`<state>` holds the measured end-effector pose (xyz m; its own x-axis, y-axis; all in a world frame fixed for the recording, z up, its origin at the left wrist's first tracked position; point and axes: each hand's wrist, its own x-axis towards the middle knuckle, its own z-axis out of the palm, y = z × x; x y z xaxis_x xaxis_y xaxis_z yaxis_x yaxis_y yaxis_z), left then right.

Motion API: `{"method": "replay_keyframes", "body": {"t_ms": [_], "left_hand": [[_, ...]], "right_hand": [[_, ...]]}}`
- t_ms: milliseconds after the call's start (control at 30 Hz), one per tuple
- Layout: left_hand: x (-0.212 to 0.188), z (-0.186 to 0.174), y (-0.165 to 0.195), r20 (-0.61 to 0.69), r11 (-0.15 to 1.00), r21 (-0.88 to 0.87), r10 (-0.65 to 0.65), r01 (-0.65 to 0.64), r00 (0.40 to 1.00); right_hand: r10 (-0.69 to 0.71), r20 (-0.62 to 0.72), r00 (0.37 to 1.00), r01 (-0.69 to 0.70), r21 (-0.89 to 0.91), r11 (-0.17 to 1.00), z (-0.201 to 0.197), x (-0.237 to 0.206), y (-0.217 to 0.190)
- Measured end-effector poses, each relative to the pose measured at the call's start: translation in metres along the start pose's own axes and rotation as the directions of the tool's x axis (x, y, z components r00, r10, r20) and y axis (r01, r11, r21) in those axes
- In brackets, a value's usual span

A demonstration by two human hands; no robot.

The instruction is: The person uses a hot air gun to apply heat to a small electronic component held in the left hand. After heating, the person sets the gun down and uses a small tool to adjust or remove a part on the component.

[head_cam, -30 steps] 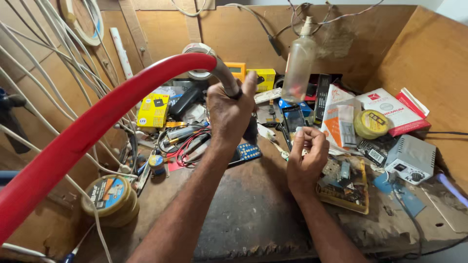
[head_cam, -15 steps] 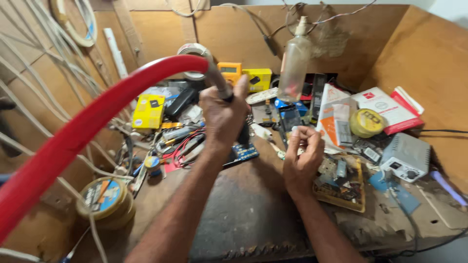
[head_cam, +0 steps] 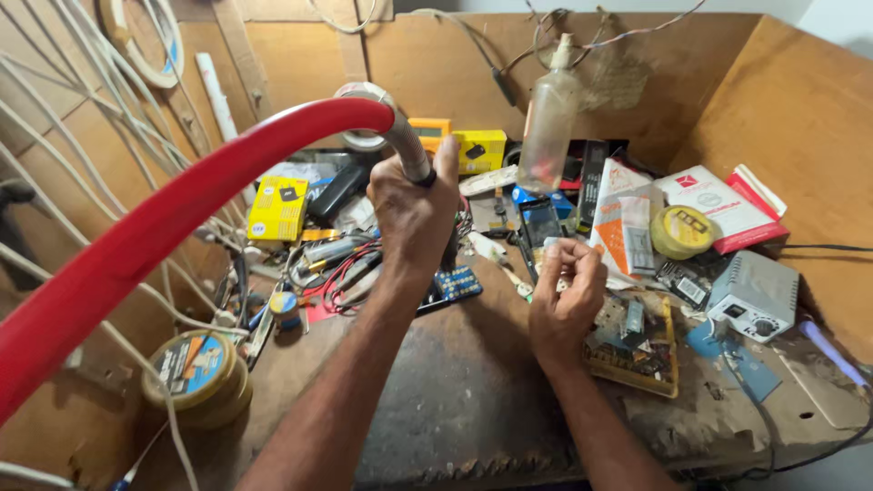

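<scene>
Two hands at frame centre. Right hand (head_cam: 566, 300), lower, fingers curled shut; contents cannot be told. Above it, left hand (head_cam: 414, 214) grips the metal nozzle (head_cam: 405, 141) of a red hose (head_cam: 182, 214) arching from lower left.

Two yellow boxes (head_cam: 278, 207) (head_cam: 479, 150) stand rear-left; white-red packets (head_cam: 718, 205) lie right.

Worn wooden workbench (head_cam: 473, 400), cluttered: yellow circuit board (head_cam: 637, 341), grey box-shaped unit (head_cam: 755, 293), tape roll (head_cam: 195, 377), yellow boxes (head_cam: 277, 207) and a plastic bottle (head_cam: 548, 118) lay on it.
</scene>
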<state>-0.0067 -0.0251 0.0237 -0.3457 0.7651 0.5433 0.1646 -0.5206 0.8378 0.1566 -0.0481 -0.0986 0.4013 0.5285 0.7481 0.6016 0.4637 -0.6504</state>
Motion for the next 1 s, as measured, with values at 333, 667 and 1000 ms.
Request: {"method": "replay_keyframes", "body": {"t_ms": [333, 667, 1000], "left_hand": [[0.005, 0.003, -0.011, -0.015, 0.989, -0.149, 0.013, -0.015, 1.000], [0.002, 0.004, -0.008, 0.016, 0.985, -0.171, -0.025, 0.027, 1.000], [0.003, 0.004, -0.007, 0.039, 0.996, -0.084, -0.018, 0.021, 0.999]], "right_hand": [[0.019, -0.001, 1.000, -0.019, -0.041, 0.999, 0.001, 0.000, 0.001], [-0.013, -0.003, 1.000, 0.013, -0.034, 0.999, -0.001, 0.000, 0.000], [-0.015, 0.012, 1.000, 0.016, -0.038, 0.999, 0.000, 0.000, 0.000]]}}
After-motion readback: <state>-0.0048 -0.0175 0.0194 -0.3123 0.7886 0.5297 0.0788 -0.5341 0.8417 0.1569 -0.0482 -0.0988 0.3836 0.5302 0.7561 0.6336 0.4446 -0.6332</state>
